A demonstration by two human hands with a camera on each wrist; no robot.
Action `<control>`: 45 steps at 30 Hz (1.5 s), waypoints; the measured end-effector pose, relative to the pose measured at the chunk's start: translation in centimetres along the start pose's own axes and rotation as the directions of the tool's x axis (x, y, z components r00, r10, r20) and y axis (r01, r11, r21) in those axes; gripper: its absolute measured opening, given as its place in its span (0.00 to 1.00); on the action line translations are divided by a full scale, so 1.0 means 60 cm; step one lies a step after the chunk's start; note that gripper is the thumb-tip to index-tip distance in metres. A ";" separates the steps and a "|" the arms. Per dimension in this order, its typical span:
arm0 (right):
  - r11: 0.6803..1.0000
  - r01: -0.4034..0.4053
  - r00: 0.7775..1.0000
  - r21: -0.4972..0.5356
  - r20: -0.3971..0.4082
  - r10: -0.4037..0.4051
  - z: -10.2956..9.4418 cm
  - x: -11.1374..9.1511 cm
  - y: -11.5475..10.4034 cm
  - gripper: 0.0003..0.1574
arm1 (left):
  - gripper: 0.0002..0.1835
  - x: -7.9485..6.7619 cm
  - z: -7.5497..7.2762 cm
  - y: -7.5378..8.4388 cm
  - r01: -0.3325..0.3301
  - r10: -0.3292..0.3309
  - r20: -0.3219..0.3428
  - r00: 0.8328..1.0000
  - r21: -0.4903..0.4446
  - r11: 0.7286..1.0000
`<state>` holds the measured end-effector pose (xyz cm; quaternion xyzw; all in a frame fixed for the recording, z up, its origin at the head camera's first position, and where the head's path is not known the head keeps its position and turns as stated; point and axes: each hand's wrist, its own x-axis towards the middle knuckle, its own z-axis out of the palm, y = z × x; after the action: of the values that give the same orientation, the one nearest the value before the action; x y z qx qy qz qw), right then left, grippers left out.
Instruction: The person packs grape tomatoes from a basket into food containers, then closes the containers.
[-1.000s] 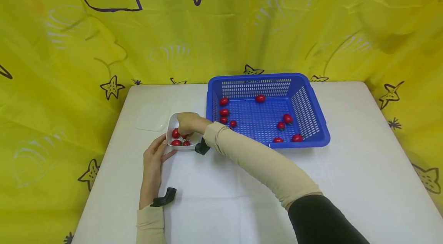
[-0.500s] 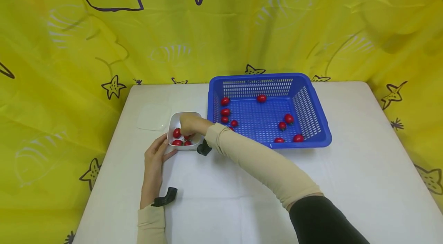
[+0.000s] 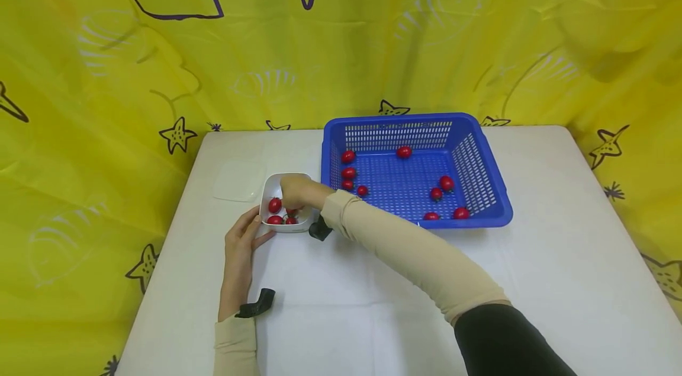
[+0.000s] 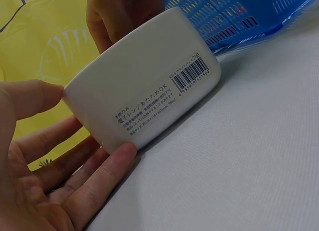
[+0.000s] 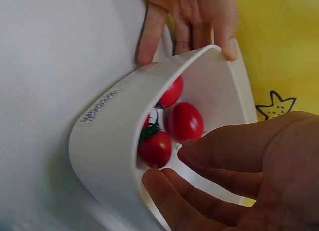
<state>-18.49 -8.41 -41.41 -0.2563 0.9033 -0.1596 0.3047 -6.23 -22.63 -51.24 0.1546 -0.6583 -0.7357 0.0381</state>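
Note:
A white square container [image 3: 270, 185], holding several cherry tomatoes [image 5: 185, 122], stands on the table left of the blue basket. My left hand [image 3: 242, 238] steadies its near left corner. In the left wrist view the thumb touches the rim, while extended fingers [image 4: 107, 176] lie along the wall and low on the labelled side. My right hand [image 3: 299, 190] reaches down into the container. There, in the right wrist view, thumb and fingertips stand apart right beside a cherry tomato with a green stem [image 5: 155, 150], holding nothing between them.
The blue mesh basket [image 3: 482, 172] sits just right of the container, with several cherry tomatoes [image 3: 446, 183] scattered in it. A translucent lid [image 3: 234, 183] lies left of the container. Behind the white table [image 3: 319, 328] hangs a yellow patterned curtain [image 3: 362, 62].
My right hand has shifted slightly rightward inside the container. The left hand keeps its place at the corner. The whole head view has drifted a little.

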 end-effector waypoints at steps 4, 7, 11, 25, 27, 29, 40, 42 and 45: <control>1.000 0.023 1.000 -0.011 -0.004 -0.023 -0.008 -0.009 -0.002 0.04 | 0.24 0.001 -0.001 0.000 0.009 -0.009 -0.001 1.000 -0.004 1.000; 0.999 0.045 0.999 0.008 0.011 -0.045 -0.015 -0.019 -0.002 0.06 | 0.24 0.001 -0.002 -0.001 0.010 -0.010 0.000 1.000 -0.012 1.000; 0.996 0.077 0.997 0.053 0.014 -0.078 -0.025 -0.036 0.000 0.10 | 0.24 -0.001 -0.002 0.000 0.005 -0.005 0.008 1.000 -0.014 1.000; 0.955 0.102 0.994 0.278 0.019 -0.112 -0.062 -0.082 0.033 0.19 | 0.24 -0.001 -0.001 -0.002 0.017 -0.017 -0.011 1.000 0.027 0.999; 0.937 0.106 0.993 0.334 0.019 -0.119 -0.069 -0.089 0.039 0.19 | 0.24 -0.001 -0.001 -0.003 0.014 -0.013 -0.015 1.000 0.034 0.999; 0.919 0.110 0.992 0.378 0.020 -0.127 -0.075 -0.094 0.047 0.18 | 0.24 -0.002 0.000 -0.003 0.014 -0.013 -0.014 1.000 0.043 0.999; 0.817 0.122 0.991 0.564 -0.022 -0.132 -0.100 -0.114 0.101 0.18 | 0.24 -0.003 0.001 0.001 0.013 -0.012 -0.014 1.000 0.036 0.999; 0.792 0.116 0.993 0.599 -0.043 -0.112 -0.102 -0.115 0.110 0.17 | 0.24 -0.003 0.002 0.002 0.011 -0.010 -0.014 1.000 0.036 0.999; 0.762 0.112 0.993 0.637 -0.094 -0.068 -0.103 -0.116 0.124 0.15 | 0.23 -0.004 0.002 0.002 0.004 -0.003 -0.015 1.000 0.033 0.999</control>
<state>-20.37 2.38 -36.75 -0.1745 0.7907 -0.4810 0.3361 -6.04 -22.47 -51.10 0.1620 -0.6698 -0.7236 0.0392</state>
